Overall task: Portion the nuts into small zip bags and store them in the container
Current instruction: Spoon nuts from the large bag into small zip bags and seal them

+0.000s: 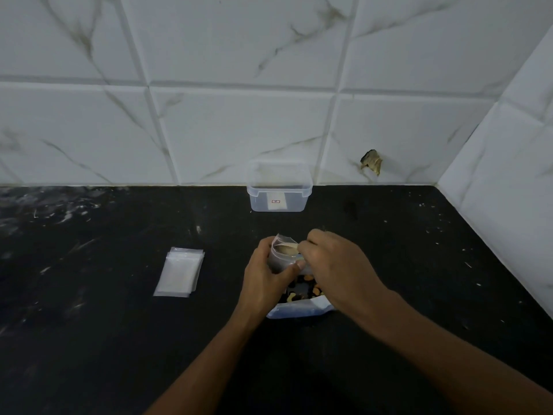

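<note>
Over the open nut packet [299,307] near the front of the black counter [89,339], I hold a small zip bag [282,256] upright with its mouth spread. My left hand [264,275] grips the bag, thumb across its near face. My right hand [332,265] has its fingertips bunched at the bag's mouth; whether they pinch a nut I cannot tell, since the knuckles hide them. Both hands cover most of the packet, so only a patch of mixed nuts [305,287] shows between the wrists. What lies in the bag is a pale blur. Against the tiled wall [209,130] stands the clear container [279,190], lid off, well apart from the hands. Left of the hands lies a stack of spare bags [179,272], with bare counter all round it.
</note>
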